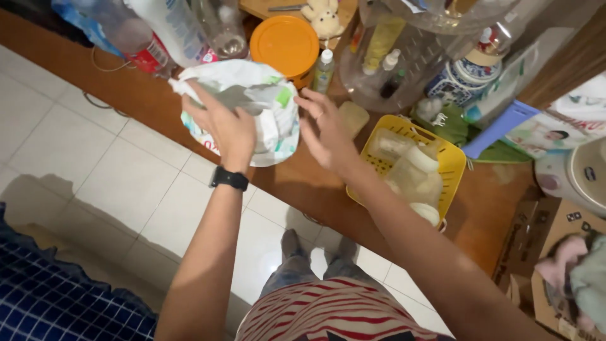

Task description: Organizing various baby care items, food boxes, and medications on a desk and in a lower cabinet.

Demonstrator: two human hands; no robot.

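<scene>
while the white plastic bag (265, 107) is gripped by the left hand (228, 126), the right hand (325, 129) is held open just beside it, holding nothing.

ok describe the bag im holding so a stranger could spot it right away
Start at the long brown wooden counter; at its near edge, just in front of the orange lid, the left hand grips a crumpled white plastic bag. Only it is soft, with green patches.

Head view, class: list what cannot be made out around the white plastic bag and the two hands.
- White plastic bag: contents hidden by its own crumpled film and the left hand.
- Right hand: touching the bag or just clear, cannot tell; motion blur.
- Yellow basket: pale items inside too blurred to name.
- Clear bottles: tops cut off by the top edge.
</scene>
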